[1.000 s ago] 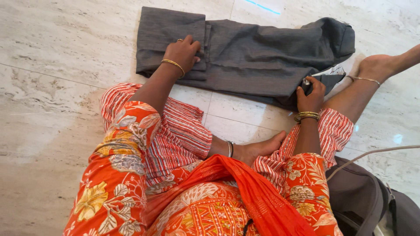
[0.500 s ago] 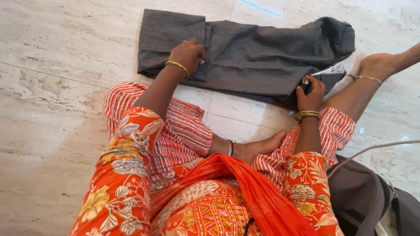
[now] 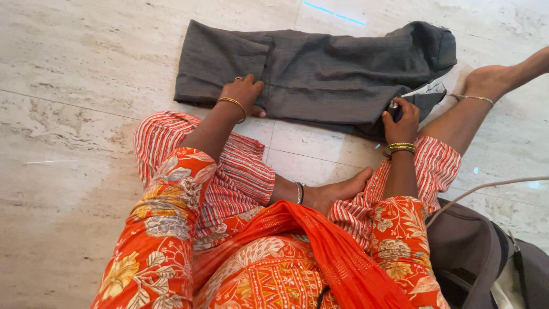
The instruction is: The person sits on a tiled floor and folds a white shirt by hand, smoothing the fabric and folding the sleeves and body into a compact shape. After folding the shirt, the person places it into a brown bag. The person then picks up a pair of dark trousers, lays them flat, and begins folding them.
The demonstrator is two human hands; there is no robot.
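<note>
Dark grey trousers point(image 3: 326, 74) lie folded lengthwise on the marble floor in front of me, legs to the left, waist to the right. My left hand point(image 3: 243, 94) rests on the near edge of the trouser legs, fingers curled onto the cloth. My right hand point(image 3: 401, 117) is closed on the waist end of the trousers at their near right corner, where a pale lining shows. Both wrists carry gold bangles. I sit cross-legged in an orange flowered top and red striped trousers.
My right foot point(image 3: 492, 80) with an anklet lies just right of the waistband. My left foot point(image 3: 334, 191) is tucked between my knees. A dark grey bag point(image 3: 474, 257) with a pale cord stands at my right hip. A blue line point(image 3: 334, 11) marks the floor beyond the trousers.
My left hand has slid from the top of the folded legs down to their near edge. The right hand has stayed gripped on the waist end.
</note>
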